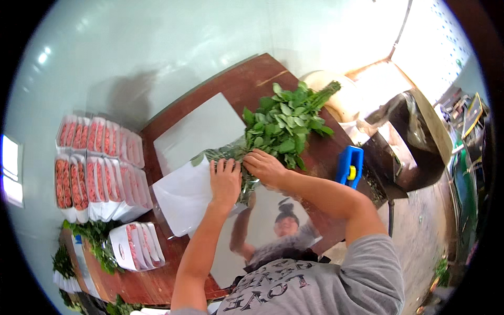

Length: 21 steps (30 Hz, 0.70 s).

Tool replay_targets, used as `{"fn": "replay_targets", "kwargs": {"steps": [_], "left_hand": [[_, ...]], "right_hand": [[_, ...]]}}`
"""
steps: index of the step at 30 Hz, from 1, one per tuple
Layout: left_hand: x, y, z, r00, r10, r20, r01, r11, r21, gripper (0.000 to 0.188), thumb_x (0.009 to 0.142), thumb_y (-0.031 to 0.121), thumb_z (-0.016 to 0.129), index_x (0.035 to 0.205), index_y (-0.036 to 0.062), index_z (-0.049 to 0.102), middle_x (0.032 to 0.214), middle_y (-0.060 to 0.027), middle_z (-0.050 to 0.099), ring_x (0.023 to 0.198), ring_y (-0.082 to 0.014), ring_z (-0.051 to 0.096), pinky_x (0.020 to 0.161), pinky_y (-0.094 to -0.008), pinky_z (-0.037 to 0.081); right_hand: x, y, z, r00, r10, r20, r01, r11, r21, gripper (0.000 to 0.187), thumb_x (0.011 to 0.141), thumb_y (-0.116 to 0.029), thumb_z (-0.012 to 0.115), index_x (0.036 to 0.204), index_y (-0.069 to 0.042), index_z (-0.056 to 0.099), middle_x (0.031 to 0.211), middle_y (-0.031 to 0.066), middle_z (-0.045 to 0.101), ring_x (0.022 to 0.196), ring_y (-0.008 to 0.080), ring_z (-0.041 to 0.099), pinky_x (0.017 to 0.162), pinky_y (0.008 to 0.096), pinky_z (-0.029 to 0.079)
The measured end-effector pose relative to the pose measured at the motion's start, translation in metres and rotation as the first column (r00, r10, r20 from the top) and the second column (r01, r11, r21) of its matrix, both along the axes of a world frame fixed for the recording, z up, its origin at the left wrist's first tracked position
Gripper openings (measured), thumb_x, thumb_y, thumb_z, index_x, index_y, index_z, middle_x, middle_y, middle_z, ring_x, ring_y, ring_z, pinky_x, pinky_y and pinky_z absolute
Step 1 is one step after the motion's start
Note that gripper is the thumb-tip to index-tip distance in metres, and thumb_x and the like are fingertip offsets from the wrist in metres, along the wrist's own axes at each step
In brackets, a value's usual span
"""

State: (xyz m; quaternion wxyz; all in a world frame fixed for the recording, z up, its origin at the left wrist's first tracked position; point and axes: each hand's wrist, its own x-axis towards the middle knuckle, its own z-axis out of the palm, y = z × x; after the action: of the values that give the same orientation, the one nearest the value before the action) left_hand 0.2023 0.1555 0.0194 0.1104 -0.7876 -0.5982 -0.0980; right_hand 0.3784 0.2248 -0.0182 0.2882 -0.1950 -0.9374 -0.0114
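A bunch of leafy stems (286, 123) lies across the table, its bare stem ends at the upper right. Its lower-left end is inside a white paper wrap (181, 197) with clear film, which hides whatever heads are within. My left hand (226, 182) presses on the edge of the wrap, fingers curled over it. Right beside it, my right hand (266, 167) grips the bunch where the leaves enter the film. Under the bunch is a white sheet (202, 128). A shiny reflective sheet (262, 220) lies nearer to me and mirrors a person.
Wrapped bundles of pink-red flowers (100, 136) are stacked at the left, with a smaller group (137, 245) nearer. A blue tape dispenser (350, 167) stands at the table's right edge, next to a dark open box (415, 142). A pale wall (184, 42) runs behind the table.
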Motion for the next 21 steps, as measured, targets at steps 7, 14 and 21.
{"fn": "replay_targets", "kwargs": {"steps": [7,14,21], "left_hand": [[0.005,-0.003,-0.006,0.997,-0.044,-0.056,0.044,0.999,-0.013,0.029,0.081,0.015,0.061,0.109,0.0073,0.064,0.113,-0.0073,0.058,0.113,-0.0285,0.049,0.104,-0.0515,0.031],[-0.001,-0.005,-0.005,0.993,-0.035,-0.109,0.035,0.999,0.003,0.027,0.086,0.017,0.058,0.109,0.0059,0.064,0.114,-0.0068,0.058,0.114,-0.0287,0.048,0.105,-0.0521,0.029],[0.003,-0.004,-0.002,0.995,-0.058,-0.077,0.057,0.998,-0.016,0.028,0.085,0.017,0.059,0.111,0.0072,0.065,0.120,-0.0088,0.055,0.117,-0.0305,0.045,0.106,-0.0524,0.028]], "right_hand": [[-0.004,-0.082,0.000,0.930,-0.252,-0.266,0.136,0.911,-0.389,0.028,0.070,-0.010,0.061,0.096,0.000,0.060,0.104,0.0133,0.057,0.100,0.0312,0.054,0.093,0.0408,0.044],[0.145,-0.186,0.064,0.446,-0.861,-0.245,0.120,0.329,-0.937,0.015,0.087,-0.011,0.062,0.101,-0.004,0.064,0.078,-0.0011,0.060,0.064,0.0064,0.055,0.055,0.0232,0.047],[0.248,-0.161,0.041,0.345,-0.927,0.147,-0.044,-0.173,-0.984,0.023,0.084,-0.022,0.068,0.094,-0.001,0.066,0.062,0.0028,0.056,0.046,0.0092,0.045,0.040,0.0252,0.034]]}}
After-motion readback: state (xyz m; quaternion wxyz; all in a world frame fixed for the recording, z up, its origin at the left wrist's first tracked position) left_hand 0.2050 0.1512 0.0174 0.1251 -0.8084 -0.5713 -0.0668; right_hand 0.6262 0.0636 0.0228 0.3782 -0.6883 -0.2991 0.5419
